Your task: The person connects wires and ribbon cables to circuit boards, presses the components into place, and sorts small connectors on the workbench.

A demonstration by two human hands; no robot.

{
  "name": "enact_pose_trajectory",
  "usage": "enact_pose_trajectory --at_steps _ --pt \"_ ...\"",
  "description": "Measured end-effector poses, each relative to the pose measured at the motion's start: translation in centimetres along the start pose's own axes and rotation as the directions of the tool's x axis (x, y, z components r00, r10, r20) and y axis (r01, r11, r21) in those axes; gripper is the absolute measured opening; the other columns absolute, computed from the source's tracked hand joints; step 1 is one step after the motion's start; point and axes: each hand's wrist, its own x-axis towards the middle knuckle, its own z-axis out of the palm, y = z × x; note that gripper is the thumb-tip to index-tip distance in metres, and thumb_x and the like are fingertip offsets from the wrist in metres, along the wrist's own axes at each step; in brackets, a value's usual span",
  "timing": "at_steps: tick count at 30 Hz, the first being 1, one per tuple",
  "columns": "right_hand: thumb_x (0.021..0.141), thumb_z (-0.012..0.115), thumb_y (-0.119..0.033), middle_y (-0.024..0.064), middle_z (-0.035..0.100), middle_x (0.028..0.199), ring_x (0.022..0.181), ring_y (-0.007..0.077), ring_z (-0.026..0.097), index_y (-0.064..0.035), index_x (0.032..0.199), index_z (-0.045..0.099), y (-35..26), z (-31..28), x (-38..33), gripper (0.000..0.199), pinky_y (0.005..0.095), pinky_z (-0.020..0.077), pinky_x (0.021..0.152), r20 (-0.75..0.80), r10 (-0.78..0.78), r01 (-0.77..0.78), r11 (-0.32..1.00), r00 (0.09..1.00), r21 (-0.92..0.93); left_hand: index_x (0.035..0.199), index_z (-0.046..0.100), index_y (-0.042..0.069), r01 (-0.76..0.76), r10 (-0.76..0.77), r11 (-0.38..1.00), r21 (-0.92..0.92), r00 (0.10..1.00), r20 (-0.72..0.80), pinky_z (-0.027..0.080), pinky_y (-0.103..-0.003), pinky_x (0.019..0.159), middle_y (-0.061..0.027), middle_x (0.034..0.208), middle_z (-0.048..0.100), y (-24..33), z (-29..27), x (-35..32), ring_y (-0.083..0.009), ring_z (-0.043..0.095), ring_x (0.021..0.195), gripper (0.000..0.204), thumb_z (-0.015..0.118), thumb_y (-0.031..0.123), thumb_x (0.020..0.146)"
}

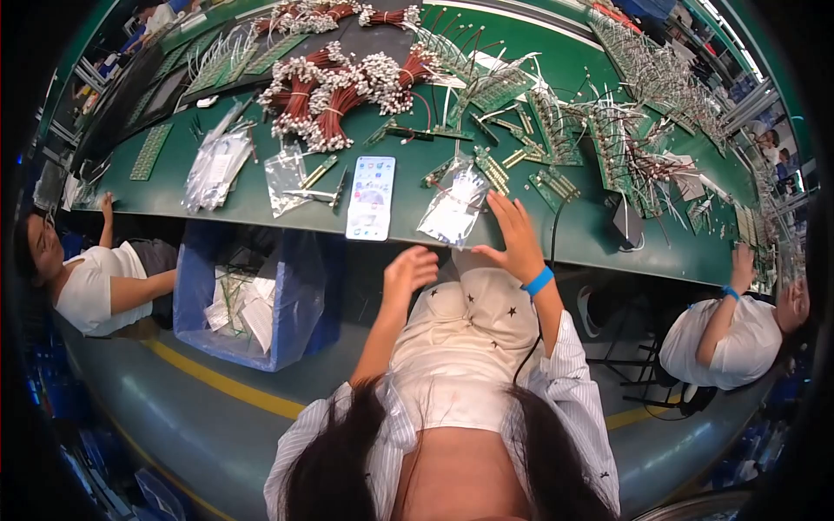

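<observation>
My right hand (514, 239), with a blue band at its wrist, is at the table's front edge. Its fingers are stretched out and its thumb is apart, beside a clear silvery plastic bag (454, 207); whether it touches the bag is hard to tell. Lower and to the left, my left hand (410, 273) hovers over my lap, just off the edge, with loosely bent fingers and nothing seen in them. A lit smartphone (371, 198) lies left of the bag. Small circuit boards with gold-coloured strips (492, 170) lie beyond the bag.
Bundles of red-brown wires with white connectors (334, 95) are piled at the back. Wired green circuit boards (608, 156) crowd the right. More plastic bags (217, 165) lie left. A blue lined bin (187, 300) stands below the table. People sit at either side.
</observation>
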Motion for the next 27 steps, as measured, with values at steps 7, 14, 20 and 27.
enact_pose_trajectory --at_steps 7,14,20,27 --pt "0.066 0.067 -0.010 0.0056 0.053 0.090 0.078 0.0235 0.052 -0.0085 0.088 0.060 0.1 0.8 3.6 0.023 0.0343 0.0401 0.069 -0.176 0.072 -0.056 0.994 0.982 0.096 0.095 0.057 -0.002 -0.469 0.590 0.688 0.554 0.806 -0.050 0.045 -0.022 0.060 -0.0080 0.086 0.059 3.5 6.3 2.8 -0.0120 0.056 0.066 0.017 0.052 -0.004 0.080" --pt "0.068 0.065 0.000 0.0062 0.055 0.072 0.067 0.0222 0.053 -0.0052 0.083 0.064 0.3 0.7 6.6 0.015 0.0310 0.0406 0.062 -0.219 0.022 0.049 0.948 0.976 0.314 0.096 0.058 0.000 -0.353 0.775 0.175 0.919 0.625 0.092 0.043 -0.035 0.072 -0.0121 0.090 0.057 5.0 5.4 9.5 -0.0267 0.054 0.079 0.024 0.058 -0.002 0.073" --pt "0.071 0.064 0.000 0.0079 0.055 0.081 0.068 0.0190 0.054 -0.0041 0.090 0.063 0.2 -1.4 7.7 0.020 0.0274 0.0429 0.062 -0.166 0.174 -0.041 0.801 0.971 0.597 0.092 0.062 0.000 -0.277 0.578 0.594 0.755 0.800 -0.161 0.045 -0.026 0.063 -0.0093 0.085 0.060 6.3 5.5 8.8 -0.0168 0.057 0.069 0.019 0.061 -0.002 0.073" --pt "0.090 0.047 -0.011 0.0100 0.059 0.090 0.067 0.0120 0.055 0.0067 0.103 0.054 2.2 -6.0 8.8 0.023 0.0239 0.0454 0.062 0.164 0.383 -0.263 0.224 0.909 0.938 0.096 0.062 -0.005 -0.442 0.439 0.828 0.344 0.894 0.093 0.045 -0.022 0.072 -0.0095 0.092 0.058 11.6 10.7 5.4 -0.0131 0.056 0.082 0.019 0.061 -0.003 0.077"
